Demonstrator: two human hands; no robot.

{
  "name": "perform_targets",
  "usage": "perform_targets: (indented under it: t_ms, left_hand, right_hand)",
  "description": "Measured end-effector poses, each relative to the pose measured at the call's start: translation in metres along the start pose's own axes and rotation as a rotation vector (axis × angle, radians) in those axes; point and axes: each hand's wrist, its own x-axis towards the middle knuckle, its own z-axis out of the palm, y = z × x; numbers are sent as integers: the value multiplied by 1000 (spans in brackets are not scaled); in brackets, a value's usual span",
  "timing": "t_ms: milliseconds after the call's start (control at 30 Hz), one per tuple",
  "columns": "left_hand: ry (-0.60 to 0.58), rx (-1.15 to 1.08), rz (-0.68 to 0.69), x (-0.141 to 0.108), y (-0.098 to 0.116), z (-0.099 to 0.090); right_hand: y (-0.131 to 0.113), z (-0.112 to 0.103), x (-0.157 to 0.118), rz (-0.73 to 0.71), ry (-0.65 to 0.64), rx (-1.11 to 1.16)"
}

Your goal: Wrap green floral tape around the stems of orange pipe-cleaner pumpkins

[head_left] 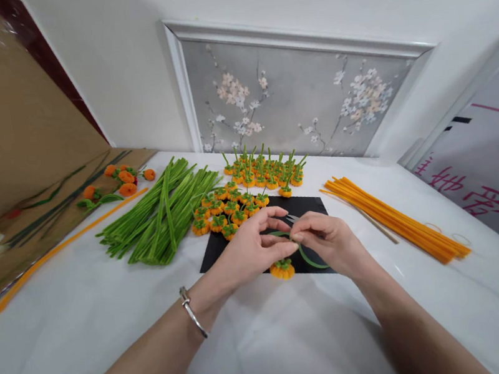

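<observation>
My left hand (252, 246) curves over a black mat (311, 203), its thumb and a finger closed on a thin green pipe cleaner (311, 260). Against that thumb, my right hand (328, 236) pinches the same strip, which loops between the hands and hangs down in an arc. A small orange pumpkin (282, 270) with a green leafy top sits just below my left thumb, at the mat's front edge. Pointed metal blade tips (291, 218) show between my hands; the remainder of that tool is hidden. Whether the strip joins the pumpkin, I cannot tell.
Behind my left hand stand several finished small pumpkins (233, 205), with more stemmed ones (270, 168) farther back. Green pipe cleaners (159, 217) lie left, an orange bundle (391, 218) right. Orange flowers (125, 181) rest on cardboard at the far left. A wall panel (299, 84) rises behind.
</observation>
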Motion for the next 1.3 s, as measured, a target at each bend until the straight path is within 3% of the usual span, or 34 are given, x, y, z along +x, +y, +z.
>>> perform_targets:
  t_ms: [233, 700, 933, 1033, 1200, 1300]
  left_hand:
    - [88, 113, 0, 1, -1, -1]
    - [-259, -99, -88, -1, -1, -12]
    - [-358, -169, -121, -4, 1, -15]
    - [-316, -110, -94, -3, -2, -13]
    - [-149, -22, -60, 1, -3, -7]
    - [-126, -43, -79, 2, -3, -7]
  right_hand:
    - [-7, 4, 0, -174, 82, -200]
    - [-11, -4, -3, -234, -57, -151]
    - [-12, -6, -4, -227, -78, -103]
    - [-12, -5, -3, -229, -56, -145]
    - [-13, -3, -3, -253, -24, -228]
    - [-14, -1, -2, -288, -32, -266]
